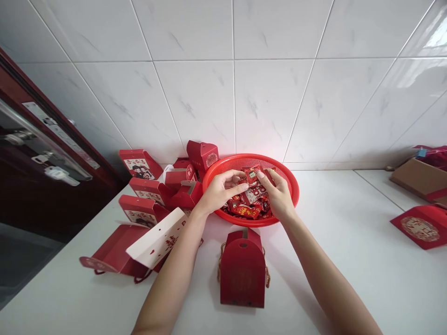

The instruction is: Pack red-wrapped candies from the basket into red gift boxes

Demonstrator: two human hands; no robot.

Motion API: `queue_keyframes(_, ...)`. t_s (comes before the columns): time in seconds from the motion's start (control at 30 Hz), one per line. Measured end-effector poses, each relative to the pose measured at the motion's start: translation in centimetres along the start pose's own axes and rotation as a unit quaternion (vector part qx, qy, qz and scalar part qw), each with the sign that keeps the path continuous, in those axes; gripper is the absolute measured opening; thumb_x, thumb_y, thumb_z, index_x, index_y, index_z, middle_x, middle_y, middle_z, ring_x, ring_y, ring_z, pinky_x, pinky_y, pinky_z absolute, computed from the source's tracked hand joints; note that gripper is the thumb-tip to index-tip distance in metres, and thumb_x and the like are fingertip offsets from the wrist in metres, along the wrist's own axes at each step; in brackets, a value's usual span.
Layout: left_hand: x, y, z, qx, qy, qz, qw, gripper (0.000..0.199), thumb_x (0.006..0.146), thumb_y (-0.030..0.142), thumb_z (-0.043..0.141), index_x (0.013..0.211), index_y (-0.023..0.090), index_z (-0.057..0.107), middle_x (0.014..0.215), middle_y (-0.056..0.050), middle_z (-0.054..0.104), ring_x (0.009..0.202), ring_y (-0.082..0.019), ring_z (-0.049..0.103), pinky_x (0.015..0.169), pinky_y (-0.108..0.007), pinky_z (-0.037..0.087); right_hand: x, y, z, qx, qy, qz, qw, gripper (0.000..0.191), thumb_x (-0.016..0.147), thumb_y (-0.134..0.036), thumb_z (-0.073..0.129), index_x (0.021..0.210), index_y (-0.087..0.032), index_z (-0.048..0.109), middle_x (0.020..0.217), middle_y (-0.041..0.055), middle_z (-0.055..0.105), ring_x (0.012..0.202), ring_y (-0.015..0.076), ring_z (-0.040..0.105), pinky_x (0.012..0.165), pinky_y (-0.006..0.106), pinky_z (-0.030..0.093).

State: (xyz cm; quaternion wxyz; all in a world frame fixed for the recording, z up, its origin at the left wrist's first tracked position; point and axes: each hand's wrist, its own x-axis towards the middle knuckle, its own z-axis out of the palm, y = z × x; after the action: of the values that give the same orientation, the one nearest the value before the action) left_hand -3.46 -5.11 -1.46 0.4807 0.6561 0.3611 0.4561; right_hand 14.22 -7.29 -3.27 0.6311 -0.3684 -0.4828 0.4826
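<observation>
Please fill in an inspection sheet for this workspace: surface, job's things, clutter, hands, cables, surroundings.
Surface: white tabletop.
Job's things: red plastic basket holding wrapped candies; upright red gift box in front, with rope handles.
Clutter: more red gift boxes at left, some open; cardboard box and another red box at right.
Hands: left hand and right hand meet at a small red packet over the basket; the right holds it, the left's grip is unclear.
Cables: nothing seen.
Surroundings: marbled wall tiles behind; dark door with keys at left.

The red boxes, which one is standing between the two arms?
The dark red box with tan cords on its sides, just in front of the red basket. The others are off to the left or right.
</observation>
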Motion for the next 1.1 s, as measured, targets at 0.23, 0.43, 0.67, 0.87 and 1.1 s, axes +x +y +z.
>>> queue_keyframes(0.23, 0.2, -0.8, 1.1, 0.019, 0.040, 0.043, 0.998, 0.037, 0.072, 0.034, 0.087, 0.104, 0.021, 0.074, 0.087, -0.003, 0.072, 0.081, -0.020, 0.069, 0.076, -0.031, 0.058, 0.2, 0.1, -0.3, -0.011, 0.008, -0.010, 1.000, 0.033, 0.084, -0.055, 0.079, 0.086, -0.023, 0.070, 0.083, 0.0008, 0.068, 0.074, 0.0182, 0.061, 0.067, 0.030, 0.050)
queue_keyframes(0.43, 0.3, -1.2, 1.2, 0.059, 0.037, 0.065, 0.995, 0.039, 0.076, 0.036, 0.082, 0.109, 0.019, 0.069, 0.088, -0.001, 0.068, 0.080, -0.017, 0.067, 0.077, -0.030, 0.058, 0.2, 0.1, -0.3, -0.028, 0.003, -0.028, 0.999, 0.037, 0.084, -0.058, 0.077, 0.083, -0.023, 0.066, 0.079, 0.0003, 0.066, 0.072, 0.0181, 0.059, 0.066, 0.030, 0.049)
queue_keyframes(0.67, 0.2, -0.7, 1.6, -0.006, 0.012, 0.029, 0.999, 0.043, 0.077, 0.044, 0.082, 0.109, 0.017, 0.069, 0.108, -0.006, 0.075, 0.097, -0.023, 0.072, 0.086, -0.034, 0.061, 0.1, -0.3, -0.3, -0.060, -0.008, -0.076, 0.995, 0.031, 0.090, -0.055, 0.073, 0.089, -0.025, 0.068, 0.086, 0.0011, 0.066, 0.080, 0.0195, 0.060, 0.072, 0.032, 0.050)
queue_keyframes(0.87, 0.0, -0.7, 2.1, -0.006, 0.012, 0.038, 0.999, 0.047, 0.075, 0.045, 0.085, 0.109, 0.015, 0.071, 0.108, -0.008, 0.077, 0.099, -0.025, 0.074, 0.086, -0.036, 0.062, 0.2, -0.1, -0.5, -0.066, -0.011, -0.076, 0.995, 0.031, 0.091, -0.054, 0.072, 0.090, -0.024, 0.069, 0.085, 0.0007, 0.066, 0.081, 0.0192, 0.061, 0.074, 0.034, 0.051)
queue_keyframes(1.1, 0.0, -1.0, 2.1, 0.020, 0.032, 0.079, 0.996, 0.042, 0.078, 0.041, 0.084, 0.108, 0.016, 0.070, 0.105, -0.008, 0.077, 0.097, -0.024, 0.075, 0.087, -0.035, 0.062, 0.1, -0.3, -0.3, -0.061, -0.022, -0.085, 0.994, 0.029, 0.091, -0.053, 0.072, 0.099, -0.026, 0.070, 0.092, 0.0014, 0.069, 0.085, 0.0209, 0.064, 0.082, 0.037, 0.053)
